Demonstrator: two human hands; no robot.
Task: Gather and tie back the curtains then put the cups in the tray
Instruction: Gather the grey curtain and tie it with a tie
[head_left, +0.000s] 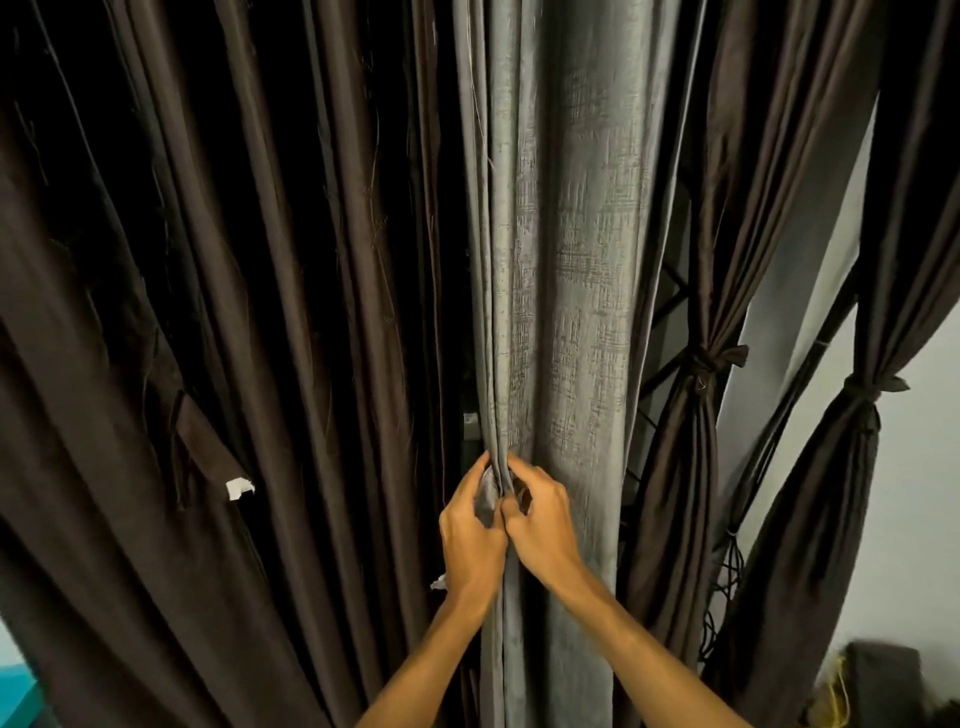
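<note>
The grey textured curtain (571, 260) hangs straight down the middle of the view, its left edge gathered into narrow vertical folds, and both hands meet on that edge low on the panel. The left hand (470, 530) has its thumb and fingers curled round the bunched folds from the left side, gripping the cloth. The right hand (540, 519) pinches the same folds from the right, fingers bent in against the fabric, with the knuckles of the two hands touching. Both bare forearms rise from the bottom edge. Just left of the grey panel a wide dark brown curtain (234, 312) hangs loose in deep pleats, and a brown fabric strip (205, 447) with a white tag (239, 488) at its end dangles in front of it. To the right, a brown curtain (685, 467) is cinched at its waist by a knotted tie (709, 358), and further right a second brown curtain (821, 493) is bound the same way by its own tie (867, 387). A pale wall (914, 493) shows between and beside them, and dark cables (727, 571) hang near the first tied curtain
</note>
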